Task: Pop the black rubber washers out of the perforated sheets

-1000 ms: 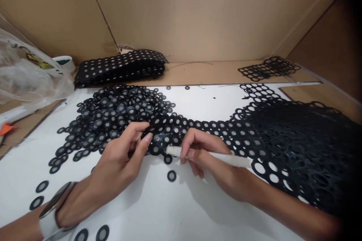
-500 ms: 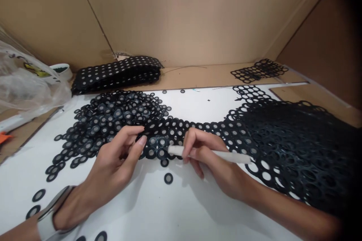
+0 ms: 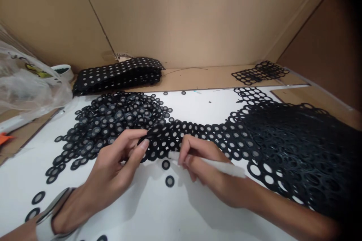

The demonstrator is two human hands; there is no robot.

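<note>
A: Condition of the left hand (image 3: 111, 169)?

B: Thumb and forefinger are nearly together, apparently pinching the left end of a thin black sheet of joined discs with pale grey centres (image 3: 236, 135). Its remaining fingers are largely hidden.

A: The right hand (image 3: 209, 165)?

B: Fingers closed around a slim white pen-shaped tool (image 3: 233, 169), tip pointing left, at the sheet's near edge. Contact at the tip cannot be determined.

A: Location of the sheet?

B: Mid-scene on the white surface (image 3: 158, 212), running right towards a heap of black open-ring mesh (image 3: 305, 150). A heap of loose black discs with pale grey centres (image 3: 113, 112) lies at far left. Two loose discs (image 3: 169, 181) lie just nearer than the sheet.

A: Handling advice?

B: In my judgement, the pinch should sit close to the tip, as a slack sheet would probably flex. Set the tip squarely on one disc and apply light pressure; an off-centre push could tear the material.
</note>
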